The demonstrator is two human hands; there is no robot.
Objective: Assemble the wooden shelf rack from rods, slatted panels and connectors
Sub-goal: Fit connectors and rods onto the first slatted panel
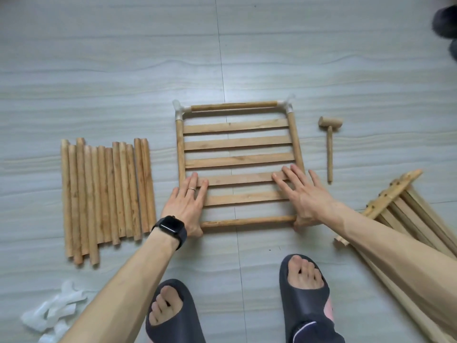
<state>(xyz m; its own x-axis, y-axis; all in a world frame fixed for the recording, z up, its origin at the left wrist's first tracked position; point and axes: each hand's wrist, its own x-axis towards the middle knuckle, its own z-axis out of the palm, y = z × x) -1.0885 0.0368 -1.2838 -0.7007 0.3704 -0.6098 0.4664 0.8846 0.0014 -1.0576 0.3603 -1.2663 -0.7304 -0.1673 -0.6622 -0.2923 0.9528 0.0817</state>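
Slatted panel (237,142) lies dead centre on the floor (123,70), spare rods (106,194) at 9 o'clock. Left hand (186,201) and right hand (305,194) press it, fingers (296,173) flat, gripping nothing. Looks light and stiff; probably best grabbed by its side rails.

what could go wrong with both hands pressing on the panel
1. The left hand and right hand lean on thin slats; one might crack or pop off its side rod.
2. The ends of the near rod are hidden under the hands; if no connector like the far ones holds them, it could slip loose.
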